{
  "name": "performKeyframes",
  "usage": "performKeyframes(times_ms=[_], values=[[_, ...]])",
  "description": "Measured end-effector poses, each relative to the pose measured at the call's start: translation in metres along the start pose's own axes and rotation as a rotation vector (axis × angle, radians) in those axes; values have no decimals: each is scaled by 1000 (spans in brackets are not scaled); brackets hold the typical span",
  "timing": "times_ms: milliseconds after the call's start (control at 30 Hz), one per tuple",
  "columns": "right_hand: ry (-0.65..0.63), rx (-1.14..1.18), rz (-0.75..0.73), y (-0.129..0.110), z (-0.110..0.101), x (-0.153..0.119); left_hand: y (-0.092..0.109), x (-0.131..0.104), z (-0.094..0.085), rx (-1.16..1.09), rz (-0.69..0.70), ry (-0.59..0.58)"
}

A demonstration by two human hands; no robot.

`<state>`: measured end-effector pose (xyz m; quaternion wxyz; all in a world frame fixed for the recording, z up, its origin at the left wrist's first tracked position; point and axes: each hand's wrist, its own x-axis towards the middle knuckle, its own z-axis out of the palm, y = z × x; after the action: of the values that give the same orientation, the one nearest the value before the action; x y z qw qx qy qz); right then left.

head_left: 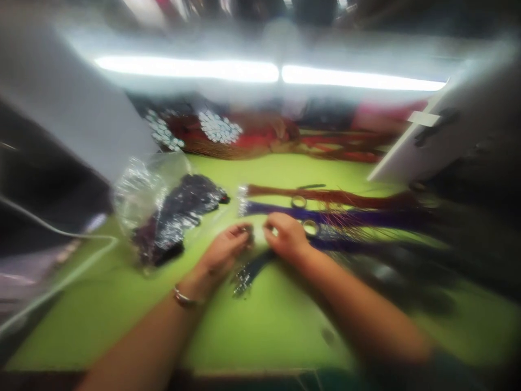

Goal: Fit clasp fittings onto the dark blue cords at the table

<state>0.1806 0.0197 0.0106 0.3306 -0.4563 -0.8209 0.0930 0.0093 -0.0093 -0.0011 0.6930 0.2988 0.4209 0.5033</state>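
Over the middle of the green tabletop [260, 336], my two hands face each other a short way apart. Fingers of my left hand [226, 247] are pinched together, with something small and dark at their tips, too blurred to name. My right hand [287, 236] is also closed in a pinch; what it holds, if anything, I cannot make out. Just below them lies a bundle of dark wires [258, 264] with shiny metal ends. Beside my right hand are a blue-purple wire bundle [280, 209] and a roll of tape [310, 227].
Left stands a clear plastic bag [136, 190] with dark glossy parts [183, 209]. A brown-red wire bundle [280, 191] and another tape roll [298, 201] lie behind my right hand. Wires with white connectors [220, 127] line the back under the lamp tubes [191, 69]. A white cable [61, 231] crosses the left.
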Motion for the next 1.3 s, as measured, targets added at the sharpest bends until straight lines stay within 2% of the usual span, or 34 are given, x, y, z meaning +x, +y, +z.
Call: performKeyframes(times_ms=[133,600,833,933,1133,1300], values=[[23,-58,-58,1,2,-1,1,0,-1,-19,-26,-9],[29,-89,-95,3,6,-5,4,-1,-2,-40,-60,-55],[25,-252,-222,0,9,-8,-2,-2,-5,138,-27,-54],[-15,-183,-226,2,11,-9,-2,-2,-3,154,-25,-60],[-65,134,-115,9,8,-6,1,-2,1,75,-47,-52],[-104,57,-105,8,7,-6,-4,-1,-5,118,-16,-100]])
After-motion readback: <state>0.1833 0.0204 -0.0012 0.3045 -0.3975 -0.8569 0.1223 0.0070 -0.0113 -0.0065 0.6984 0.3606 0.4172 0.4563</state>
